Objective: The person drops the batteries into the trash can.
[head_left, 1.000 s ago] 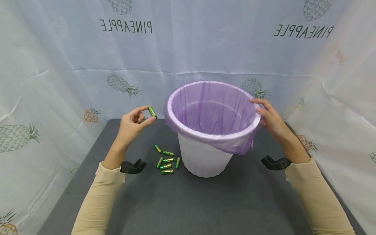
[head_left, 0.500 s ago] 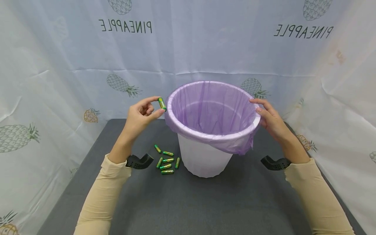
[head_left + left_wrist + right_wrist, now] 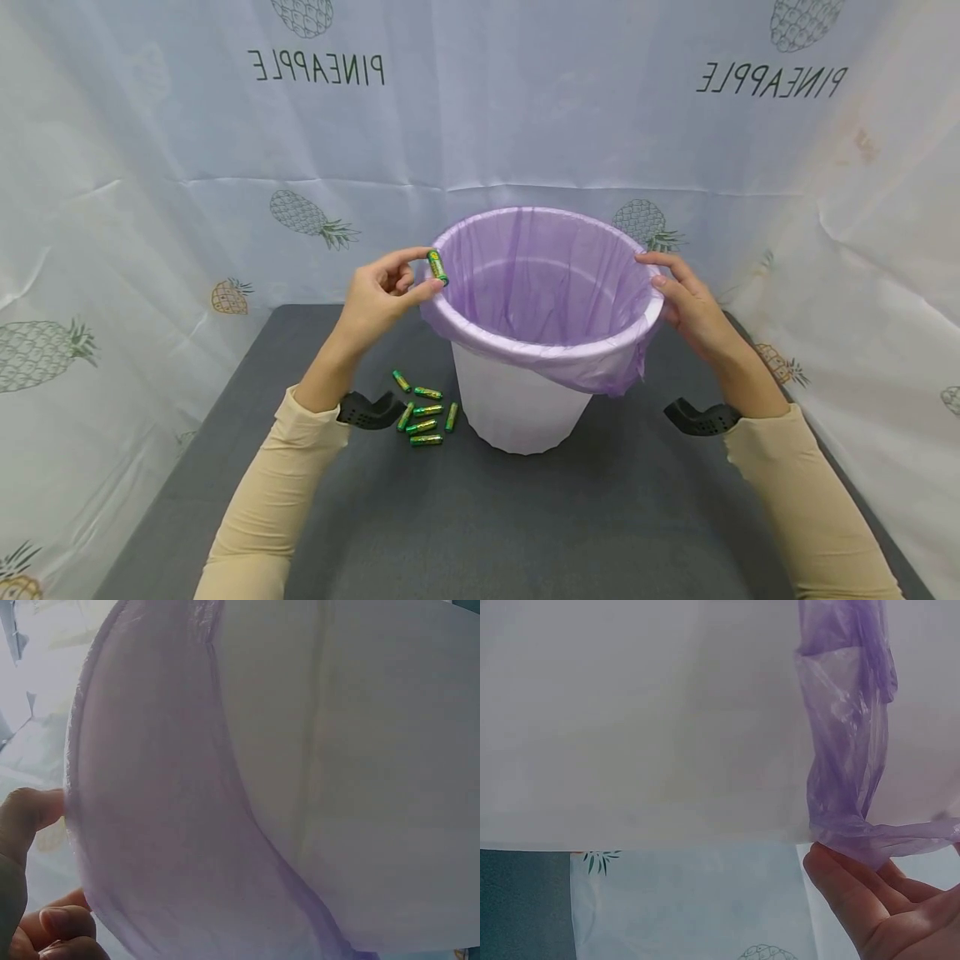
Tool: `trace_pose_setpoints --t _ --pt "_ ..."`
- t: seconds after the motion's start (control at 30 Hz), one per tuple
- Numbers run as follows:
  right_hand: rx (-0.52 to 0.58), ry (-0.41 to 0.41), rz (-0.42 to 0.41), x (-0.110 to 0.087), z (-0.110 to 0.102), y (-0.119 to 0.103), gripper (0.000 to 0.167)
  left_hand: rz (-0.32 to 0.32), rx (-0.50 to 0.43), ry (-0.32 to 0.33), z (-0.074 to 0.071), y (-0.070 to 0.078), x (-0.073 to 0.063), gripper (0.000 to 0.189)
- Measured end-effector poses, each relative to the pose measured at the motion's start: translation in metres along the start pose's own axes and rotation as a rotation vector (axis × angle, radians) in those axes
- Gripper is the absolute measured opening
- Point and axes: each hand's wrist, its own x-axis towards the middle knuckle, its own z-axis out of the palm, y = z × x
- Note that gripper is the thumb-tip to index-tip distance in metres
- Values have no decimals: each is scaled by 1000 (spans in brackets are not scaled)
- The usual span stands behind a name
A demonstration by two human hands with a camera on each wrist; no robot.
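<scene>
My left hand (image 3: pixel 377 302) pinches a small green-and-gold battery (image 3: pixel 437 267) between thumb and index finger, at the left rim of a white trash can (image 3: pixel 517 408). A thin purple trash bag (image 3: pixel 551 287) lines the can and folds over its rim. On the opposite side my right hand (image 3: pixel 692 310) grips the lined rim. In the right wrist view its fingers (image 3: pixel 844 892) lie close under the gathered bag (image 3: pixel 847 750). The left wrist view has the left fingers (image 3: pixel 67 922) at the can's edge; the battery is hidden there.
Several more green batteries (image 3: pixel 422 426) lie loose on the dark grey table (image 3: pixel 480 517), left of the can's base. A pale curtain (image 3: pixel 480 125) with pineapple prints hangs behind and along both sides. Each wrist wears a black camera mount (image 3: pixel 371 411).
My left hand has moved right and slightly up with the battery, from beside the can to its left rim. The right hand, can and loose batteries stay put.
</scene>
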Motion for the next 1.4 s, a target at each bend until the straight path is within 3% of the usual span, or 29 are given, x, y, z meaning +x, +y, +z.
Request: trace_pose_setpoints --t 0.23,0.53,0.8,0.97,1.2,1.4 --pt "-10 1 2 1 1 -1 31 -50 -17 -39 4 -1 0 41" --pt "-30 4 17 1 0 -1 32 -35 -30 -76 3 -4 1 39" --pt "-13 4 17 2 1 0 32 33 -93 8 0 -12 -9 34" --pt "-12 6 9 2 1 1 32 42 -82 54 -5 -22 -20 32" --pt "-12 16 7 2 1 1 32 -9 -112 13 -9 -46 -38 36" --pt "-10 23 11 1 0 3 31 -47 -43 12 -11 -69 -51 34"
